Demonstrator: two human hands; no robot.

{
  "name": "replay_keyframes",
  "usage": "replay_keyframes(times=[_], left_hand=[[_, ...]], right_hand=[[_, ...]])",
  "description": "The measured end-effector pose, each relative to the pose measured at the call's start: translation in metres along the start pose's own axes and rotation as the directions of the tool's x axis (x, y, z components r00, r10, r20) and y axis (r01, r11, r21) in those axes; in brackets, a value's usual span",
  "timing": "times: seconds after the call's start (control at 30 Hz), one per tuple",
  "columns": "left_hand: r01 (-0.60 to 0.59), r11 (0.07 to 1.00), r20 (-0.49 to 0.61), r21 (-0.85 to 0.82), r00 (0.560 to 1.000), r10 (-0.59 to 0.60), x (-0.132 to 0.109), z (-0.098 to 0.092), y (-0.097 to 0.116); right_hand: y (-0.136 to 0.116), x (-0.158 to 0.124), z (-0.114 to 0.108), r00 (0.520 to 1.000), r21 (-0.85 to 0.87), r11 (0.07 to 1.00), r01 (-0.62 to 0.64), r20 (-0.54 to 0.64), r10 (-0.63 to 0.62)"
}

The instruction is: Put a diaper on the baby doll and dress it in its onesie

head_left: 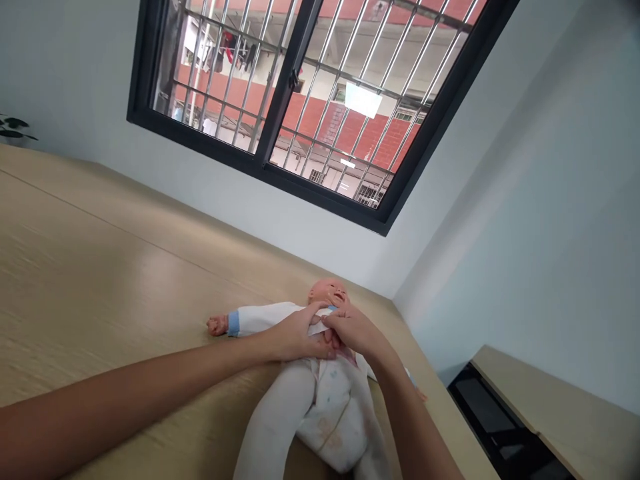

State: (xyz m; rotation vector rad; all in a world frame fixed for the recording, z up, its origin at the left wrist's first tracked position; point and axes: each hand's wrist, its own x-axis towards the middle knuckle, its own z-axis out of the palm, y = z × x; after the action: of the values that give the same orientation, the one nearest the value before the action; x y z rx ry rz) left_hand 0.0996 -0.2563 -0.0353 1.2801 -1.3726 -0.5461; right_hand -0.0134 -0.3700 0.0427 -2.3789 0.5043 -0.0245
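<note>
A baby doll (pixel 327 292) lies on its back on the wooden table, its head toward the window. It wears a white long-sleeved shirt (pixel 265 318) with blue cuffs, and a patterned white diaper (pixel 333 413) between its pale legs. At the chest, my left hand (pixel 305 337) closes on the shirt's front, thumb near the collar. Close against it, my right hand (pixel 350 328) pinches the same cloth from the other side. Some bare pink body shows between and below the fingers. The doll's right arm stretches out to the left; its other arm is partly behind my right forearm.
The wooden table (pixel 100 267) reaches the wall below a dark-framed barred window (pixel 260 160). At the lower right stands a separate wooden piece with a dark glossy front (pixel 493 407). Plant leaves (pixel 17 127) show at the far left edge.
</note>
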Motion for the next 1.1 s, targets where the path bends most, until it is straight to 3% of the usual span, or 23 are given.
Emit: replay_keyframes(times=[0.13, 0.27, 0.37, 0.43, 0.53, 0.67, 0.73, 0.9, 1.1], left_hand=[[0.002, 0.995, 0.018, 0.099, 1.0, -0.003, 0.0, -0.003, -0.009], [-0.04, 0.995, 0.111, 0.088, 0.993, 0.031, -0.002, -0.025, -0.004], [-0.145, 0.912, 0.044, 0.384, 0.989, 0.139, -0.008, -0.044, 0.016], [-0.276, 0.785, 0.126, 0.555, 0.961, 0.248, -0.012, -0.049, 0.032], [-0.415, 0.594, 0.296, 0.69, 0.909, 0.292, -0.015, -0.041, 0.045], [-0.487, 0.361, 0.412, 0.795, 0.871, 0.268, -0.015, -0.024, 0.04], [-0.491, 0.348, 0.409, 0.799, 0.867, 0.284, -0.015, -0.021, 0.035], [-0.575, 0.456, 0.447, 0.68, 0.817, 0.364, -0.013, -0.021, 0.032], [-0.598, 0.29, 0.491, 0.748, 0.791, 0.365, -0.009, -0.01, 0.033]], right_hand=[[0.004, -0.004, -0.005, 1.0, -0.06, 0.998, -0.008, 0.017, 0.009], [0.007, -0.003, -0.006, 1.0, -0.005, 1.0, -0.012, 0.012, 0.012], [0.008, 0.002, -0.001, 0.999, 0.099, 0.995, -0.032, -0.011, 0.033], [0.009, 0.006, 0.003, 0.998, 0.157, 0.987, -0.041, -0.031, 0.046], [0.01, 0.011, 0.01, 0.996, 0.231, 0.972, -0.051, -0.054, 0.065], [0.013, 0.015, 0.015, 0.994, 0.3, 0.952, -0.065, -0.059, 0.087], [0.013, 0.016, 0.016, 0.995, 0.327, 0.943, -0.066, -0.053, 0.088], [0.009, 0.014, 0.017, 0.994, 0.37, 0.926, -0.078, -0.043, 0.1], [0.007, 0.014, 0.02, 0.995, 0.418, 0.907, -0.062, -0.04, 0.086]])
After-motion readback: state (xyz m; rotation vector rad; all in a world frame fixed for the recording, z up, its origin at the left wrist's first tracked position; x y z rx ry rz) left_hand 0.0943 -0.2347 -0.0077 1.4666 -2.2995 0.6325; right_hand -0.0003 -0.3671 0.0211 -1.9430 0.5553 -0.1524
